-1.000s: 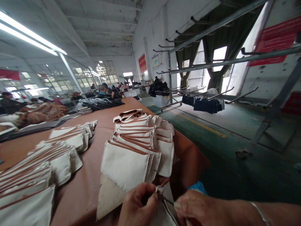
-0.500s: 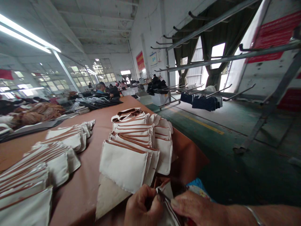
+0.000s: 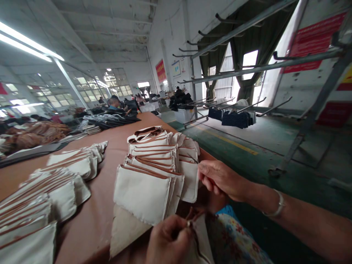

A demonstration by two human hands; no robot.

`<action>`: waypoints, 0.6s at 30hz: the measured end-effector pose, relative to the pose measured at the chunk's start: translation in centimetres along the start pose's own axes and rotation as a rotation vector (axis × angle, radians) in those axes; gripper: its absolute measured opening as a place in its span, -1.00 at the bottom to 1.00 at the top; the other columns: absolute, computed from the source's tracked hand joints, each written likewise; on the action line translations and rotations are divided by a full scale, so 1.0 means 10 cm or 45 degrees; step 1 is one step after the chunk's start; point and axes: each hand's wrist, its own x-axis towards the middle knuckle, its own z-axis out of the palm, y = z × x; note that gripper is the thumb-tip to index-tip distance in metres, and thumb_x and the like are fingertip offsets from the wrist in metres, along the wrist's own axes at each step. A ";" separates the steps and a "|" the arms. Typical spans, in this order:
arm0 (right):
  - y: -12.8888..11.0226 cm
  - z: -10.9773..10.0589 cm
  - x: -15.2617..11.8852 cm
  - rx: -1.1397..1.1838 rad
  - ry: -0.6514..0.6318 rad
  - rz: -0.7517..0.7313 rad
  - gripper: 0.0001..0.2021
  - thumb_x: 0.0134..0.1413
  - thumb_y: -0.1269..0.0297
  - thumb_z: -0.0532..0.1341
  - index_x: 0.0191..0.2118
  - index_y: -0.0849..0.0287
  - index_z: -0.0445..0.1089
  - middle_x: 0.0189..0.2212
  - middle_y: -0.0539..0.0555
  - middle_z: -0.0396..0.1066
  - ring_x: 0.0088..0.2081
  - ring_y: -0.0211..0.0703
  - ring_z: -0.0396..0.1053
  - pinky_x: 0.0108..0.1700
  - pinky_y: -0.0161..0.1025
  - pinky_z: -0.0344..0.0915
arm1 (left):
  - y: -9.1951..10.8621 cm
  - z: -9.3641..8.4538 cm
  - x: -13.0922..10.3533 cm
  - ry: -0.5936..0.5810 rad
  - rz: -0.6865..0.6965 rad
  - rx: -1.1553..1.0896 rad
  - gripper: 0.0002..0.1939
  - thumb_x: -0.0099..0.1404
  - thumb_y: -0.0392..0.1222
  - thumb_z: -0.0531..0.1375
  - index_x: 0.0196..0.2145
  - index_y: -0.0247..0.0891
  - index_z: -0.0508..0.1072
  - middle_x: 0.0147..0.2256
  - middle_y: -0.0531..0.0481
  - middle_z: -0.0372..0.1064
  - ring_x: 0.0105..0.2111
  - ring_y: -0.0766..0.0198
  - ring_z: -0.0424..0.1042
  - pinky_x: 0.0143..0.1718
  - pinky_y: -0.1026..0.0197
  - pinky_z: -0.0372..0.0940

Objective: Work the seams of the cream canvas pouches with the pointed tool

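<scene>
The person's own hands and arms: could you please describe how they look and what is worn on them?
Both the left hand and the right hand are bare, without gloves. The right forearm shows no sleeve; near its wrist is a smooth, rounded, silver-coloured bangle. The left forearm is outside the picture, so its sleeve cannot be told.

The table [image 3: 82,216] is showing a plain reddish brown. On the table, cloth pieces [image 3: 141,194] are pairing off-white with thin brown stripes. Near the table's front edge, a held piece [image 3: 202,236] is showing off-white with a dark line. Right of that edge, a floral cloth [image 3: 238,236] is mixing red, yellow, blue and white, and a bracelet [image 3: 280,205] is gleaming silver. Right of the table, the floor [image 3: 264,172] is showing dark green with a yellow stripe [image 3: 231,141]
</scene>
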 end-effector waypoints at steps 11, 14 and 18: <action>0.28 0.32 0.09 -0.072 -0.477 -0.207 -0.70 -0.02 0.25 0.31 -0.15 0.28 0.44 -0.28 0.06 0.43 -0.26 -0.19 0.34 -0.20 -0.30 0.28 | 0.08 -0.17 0.16 -0.043 0.092 -0.171 -0.70 0.02 0.03 0.32 -0.53 -0.30 0.48 -0.60 0.03 0.39 -0.63 0.36 0.25 -0.59 0.33 0.07; 0.37 0.35 0.18 0.083 -0.629 -0.052 -0.74 -0.06 0.32 0.30 -0.20 0.28 0.42 -0.39 0.00 0.40 -0.36 -0.27 0.31 -0.31 -0.36 0.25 | 0.12 -0.21 0.16 -0.013 0.155 -0.054 -0.73 0.07 0.00 0.28 -0.54 -0.28 0.45 -0.63 0.08 0.33 -0.62 0.35 0.22 -0.58 0.33 0.07; 0.43 0.36 0.22 -0.035 -0.601 -0.129 -0.76 -0.04 0.26 0.31 -0.24 0.28 0.38 -0.47 -0.06 0.30 -0.44 -0.33 0.19 -0.42 -0.41 0.16 | 0.16 -0.27 0.16 0.026 0.226 0.070 -0.75 0.13 -0.03 0.22 -0.55 -0.25 0.41 -0.63 0.13 0.23 -0.60 0.36 0.16 -0.58 0.34 0.04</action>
